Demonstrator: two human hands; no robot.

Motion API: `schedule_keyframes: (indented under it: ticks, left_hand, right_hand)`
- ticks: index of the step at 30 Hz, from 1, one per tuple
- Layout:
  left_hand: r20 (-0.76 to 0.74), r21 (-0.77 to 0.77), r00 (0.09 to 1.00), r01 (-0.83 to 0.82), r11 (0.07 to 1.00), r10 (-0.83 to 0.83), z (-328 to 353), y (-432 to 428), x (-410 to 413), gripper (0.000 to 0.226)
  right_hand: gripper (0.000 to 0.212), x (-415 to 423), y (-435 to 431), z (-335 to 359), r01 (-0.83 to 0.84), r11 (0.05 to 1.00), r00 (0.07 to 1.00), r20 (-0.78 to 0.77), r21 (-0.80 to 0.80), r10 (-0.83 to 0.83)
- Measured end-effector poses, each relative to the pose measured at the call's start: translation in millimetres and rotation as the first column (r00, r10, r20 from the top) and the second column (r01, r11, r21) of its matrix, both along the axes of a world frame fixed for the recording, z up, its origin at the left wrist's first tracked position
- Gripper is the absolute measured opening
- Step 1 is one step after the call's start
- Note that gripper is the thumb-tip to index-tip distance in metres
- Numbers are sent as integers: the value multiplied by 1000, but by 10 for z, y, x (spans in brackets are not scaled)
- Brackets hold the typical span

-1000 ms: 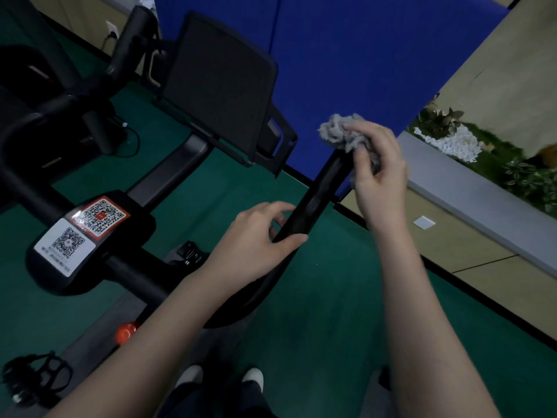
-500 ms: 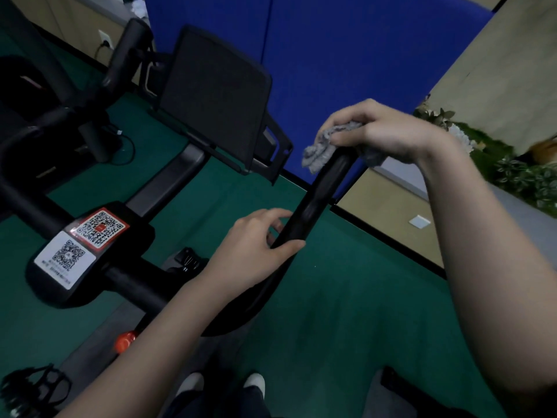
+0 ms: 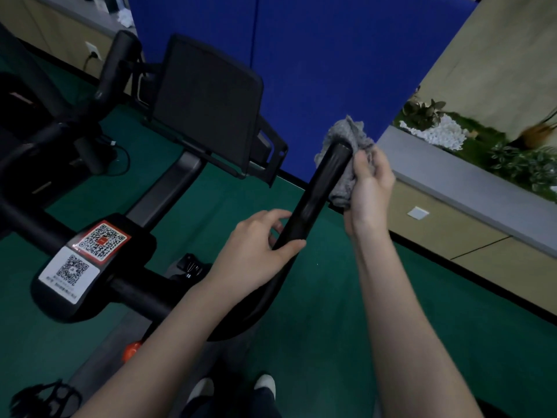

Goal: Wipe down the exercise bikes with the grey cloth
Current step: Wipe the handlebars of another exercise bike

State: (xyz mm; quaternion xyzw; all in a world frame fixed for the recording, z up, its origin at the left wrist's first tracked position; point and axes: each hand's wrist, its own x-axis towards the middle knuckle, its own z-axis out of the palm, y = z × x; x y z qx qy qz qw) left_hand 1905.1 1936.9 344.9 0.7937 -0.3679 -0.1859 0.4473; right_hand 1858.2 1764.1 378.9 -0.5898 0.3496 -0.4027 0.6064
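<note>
Cloth contact is made at the far tip of one handlebar horn [image 3: 313, 200]: the grey cloth [image 3: 346, 137] is bunched and pinched in the right grip [image 3: 369, 188], fingers curled round it, and is pressed against the end and outer side of that horn. Lower on the same horn the left grip [image 3: 256, 251] is closed round the bar, thumb laid across the top, so the bar is steadied. The step in hand is judged to be the wiping of this horn alone. Nothing in the picture marks any surface as already wiped; no damp streak or sheen can be told apart in the dim light. Outward from the horn, the centre block with its QR labels [image 3: 101, 241], the dark screen [image 3: 208, 104] and the sloping stem [image 3: 168, 191] of the near bike are not touched by the cloth. A second bike [image 3: 45, 122] stands just beside it at the left, and it too is untouched. Most of the task is therefore judged to be left.
</note>
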Motion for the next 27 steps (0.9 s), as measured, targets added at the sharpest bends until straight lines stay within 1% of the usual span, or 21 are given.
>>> schedule_keyframes:
  ticks: [1,2,5,7,10,13,15,17,20,24,27]
  left_hand:
    - [2,-2,1000,-1,1000,1,-1,3,0,46]
    - [1,-4,1000,1,1000,-1,1,6,1,46]
    - [22,-9,1000,9,1000,-9,14,9,-1,46]
    - [48,-4,999,12,1000,-12,20,10,0,45]
    - [71,9,997,24,1000,-25,25,7,0,46]
    - [89,36,995,48,998,-51,39,18,1,48]
    - [98,55,992,72,996,-78,65,30,6,52]
    - [120,66,988,87,994,-95,110,44,3,58]
    - [222,52,973,54,997,-64,194,23,-30,60]
    - [399,-21,917,44,999,-32,312,-107,-210,48]
    - [472,-59,880,86,995,-48,345,-283,-455,39]
  right_hand:
    - [16,-23,81,-34,26,999,1000,12,-26,-26]
    - [13,-49,151,-67,52,997,999,15,-54,-51]
    - [15,-128,287,-185,83,991,997,9,-104,-83]
    - [17,-189,372,-235,94,984,995,-25,-149,-99]
    - [18,-299,544,-320,81,981,992,-82,-178,-97]
    - [9,-448,662,-398,35,985,983,-175,-167,-64]
    - [14,-574,681,-413,21,990,976,-212,-139,-51]
    - [19,-715,661,-403,49,992,976,-205,-120,-73]
    - [19,-946,583,-376,105,989,973,-194,-101,-123]
    - [11,-1292,385,-367,184,979,959,-203,-86,-198]
    - [12,-1581,224,-351,187,978,952,-230,-97,-205]
